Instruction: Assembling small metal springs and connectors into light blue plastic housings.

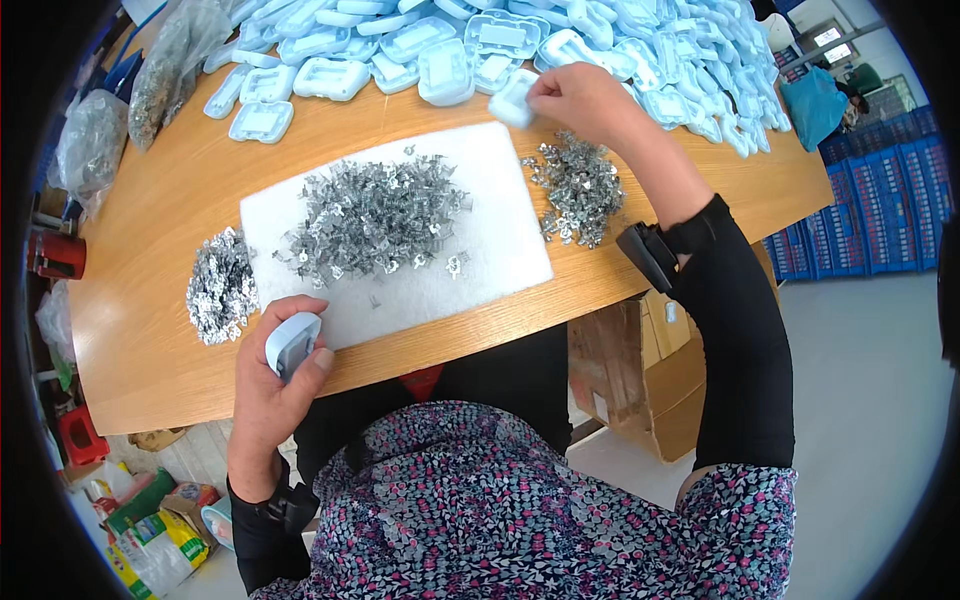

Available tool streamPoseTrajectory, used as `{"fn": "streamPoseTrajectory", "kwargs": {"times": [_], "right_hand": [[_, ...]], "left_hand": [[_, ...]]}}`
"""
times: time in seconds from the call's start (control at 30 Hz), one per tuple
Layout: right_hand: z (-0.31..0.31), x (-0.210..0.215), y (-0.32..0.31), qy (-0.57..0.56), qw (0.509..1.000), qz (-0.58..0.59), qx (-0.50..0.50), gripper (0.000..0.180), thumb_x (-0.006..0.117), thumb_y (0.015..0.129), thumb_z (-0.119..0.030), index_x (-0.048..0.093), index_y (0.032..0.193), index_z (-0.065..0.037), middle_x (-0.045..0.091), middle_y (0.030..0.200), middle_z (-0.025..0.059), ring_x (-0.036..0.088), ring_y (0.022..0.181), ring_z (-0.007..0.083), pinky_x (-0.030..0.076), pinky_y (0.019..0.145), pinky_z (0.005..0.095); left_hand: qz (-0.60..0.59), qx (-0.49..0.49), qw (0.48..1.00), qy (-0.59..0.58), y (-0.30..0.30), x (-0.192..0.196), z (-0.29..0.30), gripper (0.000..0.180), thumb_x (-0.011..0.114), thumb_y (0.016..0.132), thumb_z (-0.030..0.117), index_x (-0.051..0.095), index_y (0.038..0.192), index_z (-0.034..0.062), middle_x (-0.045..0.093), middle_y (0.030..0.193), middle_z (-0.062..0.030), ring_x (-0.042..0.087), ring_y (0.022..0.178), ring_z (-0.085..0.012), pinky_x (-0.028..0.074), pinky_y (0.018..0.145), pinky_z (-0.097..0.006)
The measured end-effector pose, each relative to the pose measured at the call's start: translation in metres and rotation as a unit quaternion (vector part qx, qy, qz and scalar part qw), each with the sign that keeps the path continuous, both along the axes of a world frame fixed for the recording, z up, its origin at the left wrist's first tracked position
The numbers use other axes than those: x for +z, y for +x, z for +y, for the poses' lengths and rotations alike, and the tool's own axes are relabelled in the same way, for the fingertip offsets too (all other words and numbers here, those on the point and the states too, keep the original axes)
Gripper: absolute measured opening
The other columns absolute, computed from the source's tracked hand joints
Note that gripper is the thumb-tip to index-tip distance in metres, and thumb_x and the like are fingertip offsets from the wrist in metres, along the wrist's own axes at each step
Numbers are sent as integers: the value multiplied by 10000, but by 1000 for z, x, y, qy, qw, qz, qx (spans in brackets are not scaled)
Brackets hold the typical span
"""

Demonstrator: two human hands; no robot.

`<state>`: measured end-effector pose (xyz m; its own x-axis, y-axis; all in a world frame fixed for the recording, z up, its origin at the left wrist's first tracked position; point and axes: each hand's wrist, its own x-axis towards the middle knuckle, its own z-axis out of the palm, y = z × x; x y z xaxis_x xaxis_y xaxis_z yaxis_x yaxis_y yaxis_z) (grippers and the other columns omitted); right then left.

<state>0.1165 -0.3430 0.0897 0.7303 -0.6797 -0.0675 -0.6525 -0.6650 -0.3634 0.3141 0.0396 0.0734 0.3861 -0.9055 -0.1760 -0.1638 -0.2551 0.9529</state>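
Near the table's front edge, my left hand (pixel 275 380) is closed around a light blue plastic casing (pixel 291 343), with the thumb along its side. My right hand (pixel 585 100) reaches to the near edge of a large pile of similar blue casings (pixel 420 40) and pinches one casing (pixel 514 98) at its right end; that casing looks slightly blurred. A white foam sheet (pixel 500 240) between my hands bears a heap of small metal springs or clips (pixel 375 215). Small metal pieces form another heap (pixel 580 188) right of the sheet, and shiny flat ones (pixel 222 287) lie left of it.
The wooden table (pixel 150 300) curves around in front of me. Clear plastic bags (pixel 95 140) stand at the left edge. A cardboard box (pixel 640 375) is under the table. Blue crates (pixel 885 210) are stacked at the far right, and a red stool (pixel 80 435) stands lower left.
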Motion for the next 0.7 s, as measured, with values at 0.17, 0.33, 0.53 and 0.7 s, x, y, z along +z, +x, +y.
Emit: {"fn": "streamPoseTrajectory", "kwargs": {"times": [0.17, 0.33, 0.53, 0.7], "right_hand": [[2, 10, -9, 30, 995, -89, -16, 237, 651, 918, -202, 724, 1086, -51, 726, 920, 72, 650, 802, 161, 512, 752, 303], [-1, 7, -79, 73, 987, -89, -109, 219, 626, 956, -165, 723, 1135, -85, 710, 985, 12, 614, 870, 120, 497, 809, 290], [22, -12, -73, 78, 992, -77, -63, 226, 620, 959, -140, 728, 1158, -130, 697, 1021, -2, 598, 901, 119, 503, 836, 280], [27, -18, -74, 62, 990, -119, 42, 214, 627, 954, -120, 735, 1137, -144, 679, 1022, -7, 589, 866, 120, 494, 782, 270]], "left_hand": [[30, 10, 999, 1, 5, -6, 5, 368, 673, 841, 97, 597, 1199, 64, 582, 900, 25, 536, 843, -66, 431, 763, -226], [38, -3, 999, -11, 6, -3, 5, 378, 684, 852, 126, 587, 1211, 55, 585, 916, 14, 533, 842, -66, 429, 762, -226], [73, 13, 997, -19, 7, -9, 6, 383, 677, 852, 110, 579, 1216, 44, 574, 918, 12, 523, 843, -67, 422, 763, -224], [14, 5, 1000, 1, 5, -7, 5, 434, 689, 873, 193, 542, 1241, 16, 581, 871, -1, 574, 821, -96, 500, 776, -252]]}}
